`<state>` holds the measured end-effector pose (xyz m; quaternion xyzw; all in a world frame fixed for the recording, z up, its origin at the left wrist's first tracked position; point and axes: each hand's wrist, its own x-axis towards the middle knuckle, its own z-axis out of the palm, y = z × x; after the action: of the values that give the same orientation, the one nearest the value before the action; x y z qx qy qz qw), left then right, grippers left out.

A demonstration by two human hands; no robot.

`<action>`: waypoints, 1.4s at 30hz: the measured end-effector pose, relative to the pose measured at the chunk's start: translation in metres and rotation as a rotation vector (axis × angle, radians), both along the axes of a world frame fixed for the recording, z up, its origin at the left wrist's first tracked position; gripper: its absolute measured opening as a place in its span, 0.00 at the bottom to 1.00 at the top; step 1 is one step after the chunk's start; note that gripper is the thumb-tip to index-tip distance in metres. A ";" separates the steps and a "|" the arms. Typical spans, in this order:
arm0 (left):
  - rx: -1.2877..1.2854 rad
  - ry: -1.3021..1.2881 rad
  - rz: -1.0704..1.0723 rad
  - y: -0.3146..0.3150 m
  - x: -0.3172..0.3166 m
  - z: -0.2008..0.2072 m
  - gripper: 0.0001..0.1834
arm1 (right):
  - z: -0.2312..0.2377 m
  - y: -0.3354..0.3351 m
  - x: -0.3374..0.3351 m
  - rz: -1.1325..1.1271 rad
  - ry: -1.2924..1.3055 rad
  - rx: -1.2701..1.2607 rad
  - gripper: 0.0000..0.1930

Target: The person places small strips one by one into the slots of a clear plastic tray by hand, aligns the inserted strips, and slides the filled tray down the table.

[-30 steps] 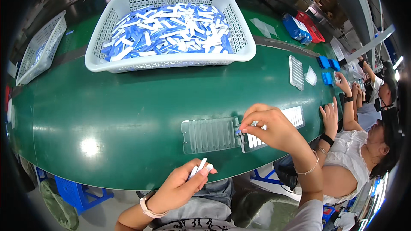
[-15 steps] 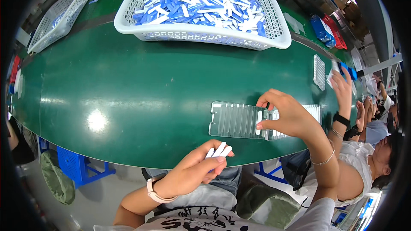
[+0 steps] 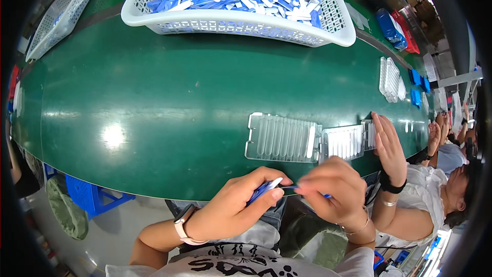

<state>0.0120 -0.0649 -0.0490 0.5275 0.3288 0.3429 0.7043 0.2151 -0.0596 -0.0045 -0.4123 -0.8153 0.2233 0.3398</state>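
Just past the table's near edge, my left hand (image 3: 241, 202) is closed around several small flat blue-and-white plastic strips (image 3: 264, 191). Close to its fingertips, my right hand (image 3: 335, 192) is blurred, its fingers pinched on a blue strip (image 3: 290, 187); more blue shows beneath those fingers. A clear slotted tray (image 3: 279, 136) lies on the table beyond my hands, one white strip (image 3: 310, 141) standing in its rightmost slot. Against its right side sits a second clear tray (image 3: 342, 142) with white strips in its slots, its lower edge partly hidden by my right hand.
A large white perforated basket (image 3: 246, 23) heaped with blue and white strips stands at the back of the green table (image 3: 154, 92). Another basket (image 3: 61, 15) is far left. At right, a co-worker's hand (image 3: 390, 149) touches a third tray; stacked clear trays (image 3: 390, 79) lie beyond.
My right hand has left the tray, where a white strip stays in the end slot, and come down beside my left hand. The co-worker's hand has come nearer, to the trays' right end.
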 end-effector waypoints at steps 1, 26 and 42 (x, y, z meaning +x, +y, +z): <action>-0.042 -0.045 -0.006 0.000 -0.001 -0.001 0.10 | -0.008 -0.003 0.004 -0.006 -0.022 0.263 0.09; -0.641 -0.229 -0.027 0.008 0.000 0.013 0.11 | 0.006 0.074 0.051 0.067 -0.249 -0.383 0.06; -0.600 -0.109 -0.049 -0.006 0.007 0.029 0.11 | -0.015 0.056 0.034 -0.051 -0.287 -0.559 0.10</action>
<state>0.0189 -0.0709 -0.0201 0.2846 0.3641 0.2411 0.8534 0.2496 -0.0034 -0.0200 -0.5375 -0.7513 0.3696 0.1003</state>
